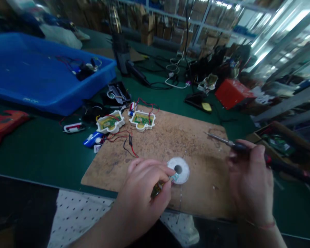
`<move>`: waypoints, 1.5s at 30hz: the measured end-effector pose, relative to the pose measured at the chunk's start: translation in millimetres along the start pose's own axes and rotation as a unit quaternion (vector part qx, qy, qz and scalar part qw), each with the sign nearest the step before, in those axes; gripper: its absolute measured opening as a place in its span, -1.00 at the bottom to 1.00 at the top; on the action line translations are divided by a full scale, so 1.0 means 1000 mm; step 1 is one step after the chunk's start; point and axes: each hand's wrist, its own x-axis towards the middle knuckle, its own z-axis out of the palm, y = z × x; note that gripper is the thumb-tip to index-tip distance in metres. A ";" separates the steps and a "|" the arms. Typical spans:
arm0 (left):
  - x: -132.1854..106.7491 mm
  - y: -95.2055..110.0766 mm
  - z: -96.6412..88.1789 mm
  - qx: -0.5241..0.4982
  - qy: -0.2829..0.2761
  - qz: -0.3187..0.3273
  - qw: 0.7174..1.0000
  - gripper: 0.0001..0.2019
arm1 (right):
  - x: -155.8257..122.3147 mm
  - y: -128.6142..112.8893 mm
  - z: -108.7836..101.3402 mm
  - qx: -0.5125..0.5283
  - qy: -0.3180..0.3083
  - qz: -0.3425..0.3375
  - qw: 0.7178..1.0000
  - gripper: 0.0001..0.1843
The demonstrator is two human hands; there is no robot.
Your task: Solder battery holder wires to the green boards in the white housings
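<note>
Pinched between thumb and fingers of the left grip (147, 187), a small greenish piece (175, 177), blurred and partly hidden, right over the near left edge of a white spool (184, 172); contact with the spool impossible to tell. Lying flat on the brown board (196, 144), the spool, with a thin wire (181, 197) running to the near edge. Wrapped around the handle of a soldering iron (237, 146), the right grip (253, 182), metal tip pointing left over the board, well apart from the piece. Around the board's far left corner, two white cases (115, 129) with green circuit boards (144, 119) inside. Beyond, on the green bench (54, 162), a blue tray (67, 101).
</note>
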 end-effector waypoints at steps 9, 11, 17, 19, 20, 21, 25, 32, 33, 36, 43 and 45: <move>-0.002 -0.015 0.002 0.049 -0.007 0.063 0.997 -0.83 | 0.160 0.019 -0.004 -0.112 0.097 -0.077 0.986 -0.53; -0.004 -0.016 0.004 0.052 0.000 0.042 0.998 -0.85 | 0.190 0.028 0.012 -0.149 0.101 -0.095 0.979 -0.53; -0.009 -0.020 0.008 0.072 0.004 0.044 0.996 -0.85 | 0.257 0.045 0.066 -0.263 0.067 -0.098 0.958 -0.54; -0.008 -0.023 0.008 0.085 0.004 0.065 0.994 -0.85 | 0.269 0.048 0.081 -0.300 0.043 -0.092 0.949 -0.59; -0.008 -0.025 0.008 0.093 0.004 0.079 0.993 -0.84 | 0.272 0.051 0.087 -0.318 0.029 -0.086 0.944 -0.63; -0.008 -0.025 0.008 0.098 0.006 0.091 0.991 -0.83 | 0.274 0.053 0.092 -0.334 0.016 -0.080 0.939 -0.64; -0.008 -0.024 0.012 0.077 0.022 0.076 0.994 -0.78 | 0.269 0.064 0.105 -0.378 -0.021 -0.053 0.924 -0.59; -0.004 -0.015 0.009 0.009 0.040 0.061 0.997 -0.78 | 0.221 0.068 0.081 -0.402 -0.034 -0.038 0.914 -0.64; -0.003 -0.014 0.008 0.003 0.041 0.059 0.997 -0.78 | 0.213 0.067 0.076 -0.401 -0.035 -0.038 0.915 -0.62; -0.002 -0.011 0.007 -0.019 0.049 0.037 0.998 -0.77 | 0.195 0.067 0.067 -0.388 -0.035 -0.040 0.920 -0.54; -0.004 -0.007 0.003 -0.028 0.004 0.012 1.000 -0.81 | 0.185 0.070 0.076 -0.341 -0.048 -0.029 0.938 -0.49; -0.005 -0.006 0.001 -0.013 -0.001 0.013 1.000 -0.84 | 0.179 0.067 0.076 -0.326 -0.059 -0.018 0.943 -0.46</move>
